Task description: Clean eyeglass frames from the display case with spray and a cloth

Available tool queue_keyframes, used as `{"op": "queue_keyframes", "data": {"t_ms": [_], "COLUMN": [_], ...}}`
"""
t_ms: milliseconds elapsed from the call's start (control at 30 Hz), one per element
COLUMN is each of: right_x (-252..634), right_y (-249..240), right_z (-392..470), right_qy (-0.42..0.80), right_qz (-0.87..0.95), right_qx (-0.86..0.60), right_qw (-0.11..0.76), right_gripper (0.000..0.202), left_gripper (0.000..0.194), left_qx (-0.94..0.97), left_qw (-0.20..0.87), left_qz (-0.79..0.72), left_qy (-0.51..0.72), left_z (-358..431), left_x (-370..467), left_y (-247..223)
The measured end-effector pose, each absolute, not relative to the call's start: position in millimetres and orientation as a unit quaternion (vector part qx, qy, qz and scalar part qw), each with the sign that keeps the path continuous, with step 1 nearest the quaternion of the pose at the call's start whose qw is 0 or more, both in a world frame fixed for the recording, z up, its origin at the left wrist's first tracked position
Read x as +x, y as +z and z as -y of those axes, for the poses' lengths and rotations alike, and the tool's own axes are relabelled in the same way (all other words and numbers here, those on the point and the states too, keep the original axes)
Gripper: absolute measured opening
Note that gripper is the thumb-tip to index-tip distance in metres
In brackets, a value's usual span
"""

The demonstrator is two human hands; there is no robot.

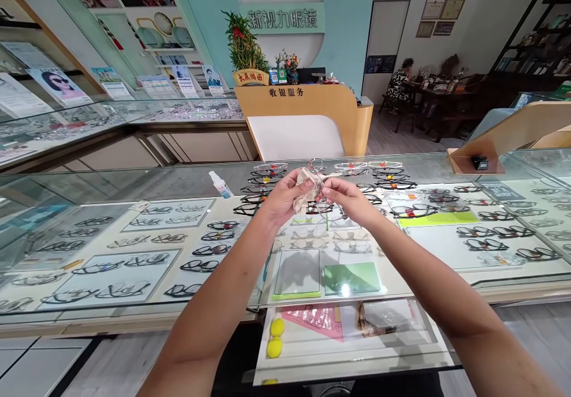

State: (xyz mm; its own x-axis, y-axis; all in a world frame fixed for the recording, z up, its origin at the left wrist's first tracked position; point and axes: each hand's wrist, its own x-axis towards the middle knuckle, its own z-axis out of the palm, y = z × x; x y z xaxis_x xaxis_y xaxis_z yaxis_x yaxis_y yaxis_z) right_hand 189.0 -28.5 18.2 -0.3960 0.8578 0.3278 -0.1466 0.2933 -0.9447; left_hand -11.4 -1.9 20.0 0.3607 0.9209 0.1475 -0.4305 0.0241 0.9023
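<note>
Two bare forearms reach forward from the lower edge of the view over a long glass display tabletop [89,325]. The hands meet in the air above its middle, toward the far edge. The left hand [285,196] is closed around a crumpled cream cloth [304,191], thumb against fingers. The right hand [345,197] has its grip closed to a narrow pinch, thumb and fingertips together on a thin-framed pair of glasses [320,184]. These glasses are between the two hands, against the cloth, which hides part of them; exactly how the left fingers meet the frame cannot be made out.

Rows of spectacles [207,250] spread to both sides, some with small coloured tags; other frames lie close around the hands. A white spray bottle [220,184] stands, seen tilted, to the left of the hands near the far edge. At the right part of that edge is a wooden stand [476,162].

Below the near edge, an open drawer [357,355] holds two yellow round objects [275,337] at its left side and a pink sheet [314,321]. Beyond the tabletop, a leafy plant [245,43] tops a wooden reception desk [357,126]; a person [396,86] sits far back at right.
</note>
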Motion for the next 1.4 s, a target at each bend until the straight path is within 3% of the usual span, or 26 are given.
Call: {"op": "queue_keyframes", "data": {"t_ms": [200,467,667,933,1167,1400], "right_x": [189.1,188.7,188.6,188.8,188.2,188.9], "right_y": [18.8,19.3,19.0,17.4,12.9,11.6], "right_z": [29.3,29.3,28.9,29.0,24.2,23.3], "right_qy": [0.531,0.529,0.526,0.512,0.508,0.536], "right_qz": [0.648,0.637,0.641,0.655,0.655,0.639], "right_qx": [-0.277,-0.289,-0.278,-0.27,-0.287,-0.297], "right_qw": [0.471,0.481,0.485,0.486,0.481,0.465], "right_gripper": [0.053,0.055,0.057,0.06,0.063,0.059], "left_gripper": [0.058,0.036,0.062,0.073,0.051,0.048], "left_qx": [0.507,0.422,0.453,0.477,0.505,0.469], "left_qw": [0.633,0.633,0.609,0.591,0.578,0.601], "left_qz": [-0.267,-0.262,-0.258,-0.313,-0.313,-0.291], "left_qy": [0.521,0.595,0.597,0.57,0.559,0.578], "left_z": [12.4,5.7,8.3,10.0,11.0,16.0], "left_x": [-1.8,6.1,5.7,4.0,5.8,7.9], "left_y": [21.4,13.8,14.6,13.9,9.8,17.5]}}
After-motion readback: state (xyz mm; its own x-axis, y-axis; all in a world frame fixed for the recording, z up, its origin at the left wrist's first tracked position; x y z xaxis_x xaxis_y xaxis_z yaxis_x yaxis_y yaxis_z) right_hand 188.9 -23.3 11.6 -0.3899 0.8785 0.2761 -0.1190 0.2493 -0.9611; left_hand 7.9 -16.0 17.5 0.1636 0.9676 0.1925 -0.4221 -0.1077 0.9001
